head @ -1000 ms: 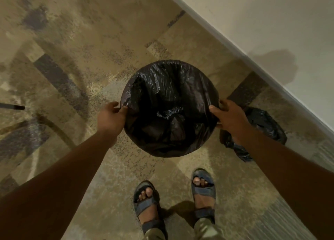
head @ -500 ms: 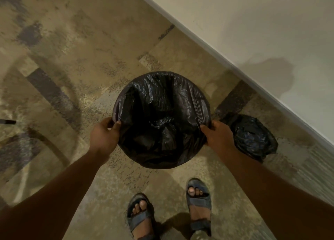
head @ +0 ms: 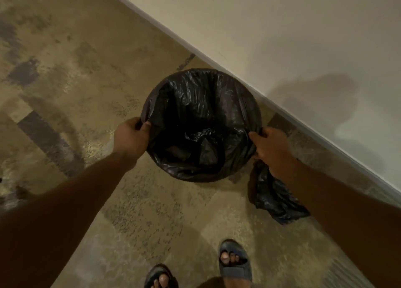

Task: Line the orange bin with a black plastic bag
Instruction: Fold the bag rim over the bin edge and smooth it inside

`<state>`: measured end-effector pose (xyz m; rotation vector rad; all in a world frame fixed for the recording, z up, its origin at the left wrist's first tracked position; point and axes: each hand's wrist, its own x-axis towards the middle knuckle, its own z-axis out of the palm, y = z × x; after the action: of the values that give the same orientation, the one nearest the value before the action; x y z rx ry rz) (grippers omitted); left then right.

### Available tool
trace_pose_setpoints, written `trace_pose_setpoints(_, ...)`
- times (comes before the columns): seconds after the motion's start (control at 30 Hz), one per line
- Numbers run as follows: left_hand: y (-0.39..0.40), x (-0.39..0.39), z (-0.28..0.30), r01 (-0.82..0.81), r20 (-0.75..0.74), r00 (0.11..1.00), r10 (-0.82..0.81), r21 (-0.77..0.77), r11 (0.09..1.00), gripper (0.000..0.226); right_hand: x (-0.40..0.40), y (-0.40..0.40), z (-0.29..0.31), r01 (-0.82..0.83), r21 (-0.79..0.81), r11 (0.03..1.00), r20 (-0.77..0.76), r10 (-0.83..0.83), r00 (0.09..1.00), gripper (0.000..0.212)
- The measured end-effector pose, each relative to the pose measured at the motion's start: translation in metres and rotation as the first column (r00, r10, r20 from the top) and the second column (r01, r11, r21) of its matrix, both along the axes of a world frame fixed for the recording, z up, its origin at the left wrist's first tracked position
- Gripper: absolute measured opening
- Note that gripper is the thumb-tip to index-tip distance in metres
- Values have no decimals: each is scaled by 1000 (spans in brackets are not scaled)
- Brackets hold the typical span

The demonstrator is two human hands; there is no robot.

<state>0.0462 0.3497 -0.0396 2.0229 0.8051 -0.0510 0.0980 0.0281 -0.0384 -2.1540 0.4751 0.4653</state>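
Note:
A black plastic bag (head: pixel 201 105) is stretched over the round mouth of the bin and hangs down inside it. The bin's orange body is fully hidden under the bag. My left hand (head: pixel 130 139) pinches the bag's edge at the rim's left side. My right hand (head: pixel 271 148) grips the bag's edge at the rim's right side. The bin stands on the floor close to the wall.
A second crumpled black bag (head: pixel 275 198) lies on the floor right of the bin, partly under my right forearm. A pale wall (head: pixel 303 38) runs diagonally behind the bin. My sandalled feet (head: pixel 234 259) stand on the patterned carpet below.
The bin now sits nearer the wall and farther from my feet. Both hands have stayed on the bag's edge at the rim.

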Motion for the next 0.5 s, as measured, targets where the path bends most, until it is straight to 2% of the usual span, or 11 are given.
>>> trace_pose_setpoints(0.13, -1, 59, 2, 22, 14, 1000, -22, 51, 998, 19, 51, -1, 4, 31, 56, 998, 42, -33, 999, 22)
trace_pose_setpoints(0.33, -11, 137, -4, -8, 59, 998, 2, 100, 995, 24, 126, -5, 10, 26, -40, 999, 157, -19, 987, 23)
trace_pose_setpoints(0.43, -19, 164, -11, -28, 64, 998, 22, 93, 995, 25, 158, -7, 1, 41, -30, 999, 151, -36, 988, 17)
trace_pose_setpoints(0.5, -22, 181, -17, -37, 69, 997, 31, 83, 996, 27, 174, -9, -5, 53, 30, 998, 102, -56, 993, 12)
